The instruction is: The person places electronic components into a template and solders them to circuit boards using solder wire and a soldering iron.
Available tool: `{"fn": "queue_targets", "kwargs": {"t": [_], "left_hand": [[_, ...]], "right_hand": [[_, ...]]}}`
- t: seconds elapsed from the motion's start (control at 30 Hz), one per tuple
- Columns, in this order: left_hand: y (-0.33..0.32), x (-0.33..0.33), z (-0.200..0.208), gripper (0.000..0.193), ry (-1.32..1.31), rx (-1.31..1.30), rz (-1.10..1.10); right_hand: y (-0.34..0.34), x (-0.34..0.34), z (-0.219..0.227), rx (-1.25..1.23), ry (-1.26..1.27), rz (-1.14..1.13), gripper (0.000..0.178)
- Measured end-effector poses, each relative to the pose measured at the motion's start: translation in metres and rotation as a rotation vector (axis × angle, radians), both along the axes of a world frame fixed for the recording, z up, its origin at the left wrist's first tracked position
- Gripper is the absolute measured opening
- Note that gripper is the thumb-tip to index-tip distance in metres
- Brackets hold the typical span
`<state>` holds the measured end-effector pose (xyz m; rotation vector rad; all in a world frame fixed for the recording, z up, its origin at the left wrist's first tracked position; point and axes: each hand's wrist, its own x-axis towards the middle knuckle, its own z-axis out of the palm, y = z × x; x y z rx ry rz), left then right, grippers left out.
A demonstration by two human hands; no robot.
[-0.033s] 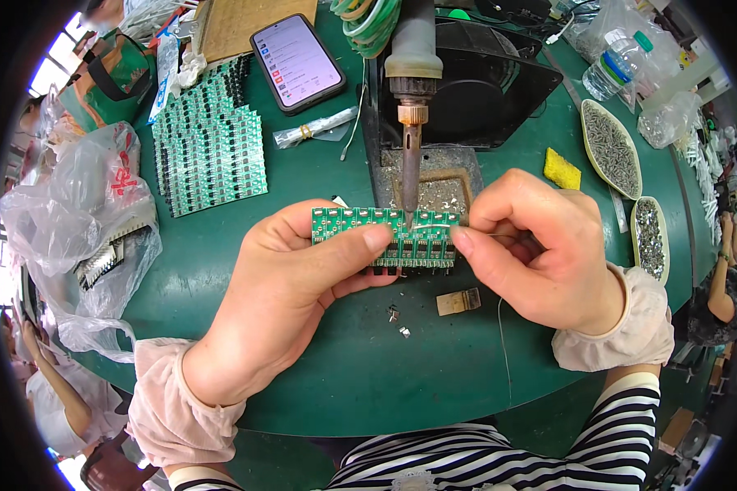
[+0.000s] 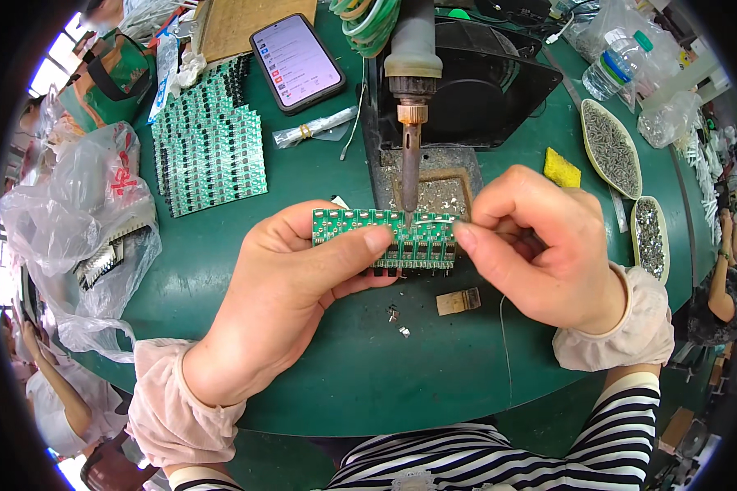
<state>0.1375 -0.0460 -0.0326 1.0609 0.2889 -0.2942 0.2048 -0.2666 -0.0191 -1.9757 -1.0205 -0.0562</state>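
My left hand (image 2: 280, 282) grips the left half of a green circuit board panel (image 2: 422, 245), thumb across its front and fingers behind. The panel is a row of small joined boards with black chips and silver pads along the top edge. Above it a soldering iron (image 2: 410, 176) points down, its tip at the panel's upper edge. My right hand (image 2: 540, 245) pinches a thin solder wire (image 2: 434, 220), whose end lies over the pads near the iron's tip. More of the thin wire hangs below this hand toward the table edge.
Finished-looking board panels (image 2: 213, 147) lie at the left beside a plastic bag (image 2: 82, 196). A phone (image 2: 299, 64), black fan housing (image 2: 467, 82) and yellow sponge (image 2: 562, 168) sit farther back. Two trays of small metal parts (image 2: 610, 147) stand right. A small metal piece (image 2: 458, 302) lies nearby.
My right hand's fingertips have shifted very slightly, and the wire's end lies a little differently over the pads. The left hand, panel and iron look almost unmoved.
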Motion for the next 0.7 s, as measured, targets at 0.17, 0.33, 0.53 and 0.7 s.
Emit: {"fn": "queue_targets", "kwargs": {"t": [0.17, 0.33, 0.53, 0.7], "left_hand": [[-0.004, 0.000, -0.002, 0.006, 0.013, 0.014, 0.002], [-0.009, -0.009, 0.000, 0.006, -0.020, 0.123, 0.006], [-0.015, -0.026, 0.003, 0.009, -0.363, 0.643, -0.199], [-0.022, -0.035, -0.005, 0.013, -0.738, 0.862, -0.272]], "right_hand": [[-0.011, 0.002, 0.030, -0.245, 0.112, -0.086, 0.010], [-0.033, 0.016, 0.018, -0.340, -0.070, -0.152, 0.007], [-0.053, 0.018, 0.007, -0.569, -0.253, -0.152, 0.008], [-0.052, 0.022, -0.009, -0.585, -0.301, -0.108, 0.007]]}}
